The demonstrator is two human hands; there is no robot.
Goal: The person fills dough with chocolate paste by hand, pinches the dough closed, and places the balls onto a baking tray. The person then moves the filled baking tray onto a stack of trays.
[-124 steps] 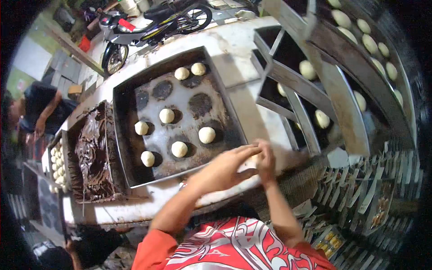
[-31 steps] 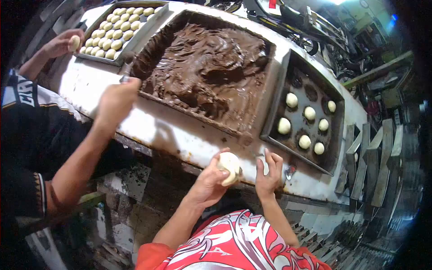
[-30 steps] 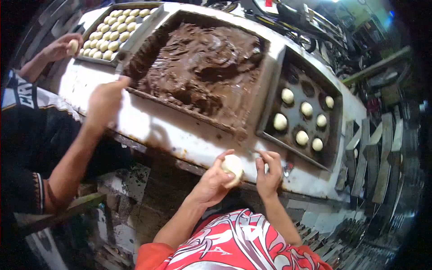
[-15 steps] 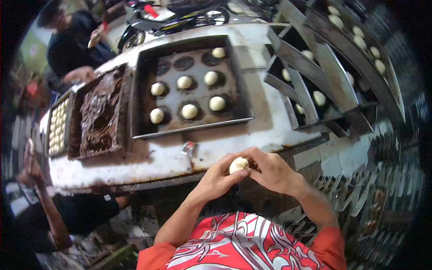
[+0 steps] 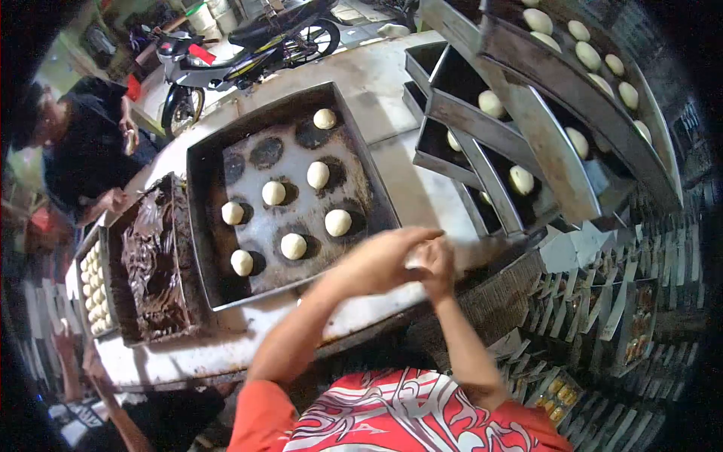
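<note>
A dark baking tray (image 5: 207,226) on the desk (image 5: 376,83) holds seven dough balls (image 5: 293,245); beside it, a pan of chocolate filling (image 5: 151,264). No writing is readable. The left hand (image 5: 373,264) and right hand (image 5: 435,260) are cupped together, closed around a dough piece (image 5: 416,260), just off the tray's near corner.

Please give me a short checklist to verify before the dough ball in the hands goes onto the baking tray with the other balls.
1. Dough ball enclosed by left hand and right hand: ok.
2. Ball sealed, no filling showing: cannot tell, hands hide it.
3. Free dark spots on baking tray: ok, several.
4. Seven dough balls on tray spaced apart: ok.
5. Nothing between the hands and the tray: ok.
</note>
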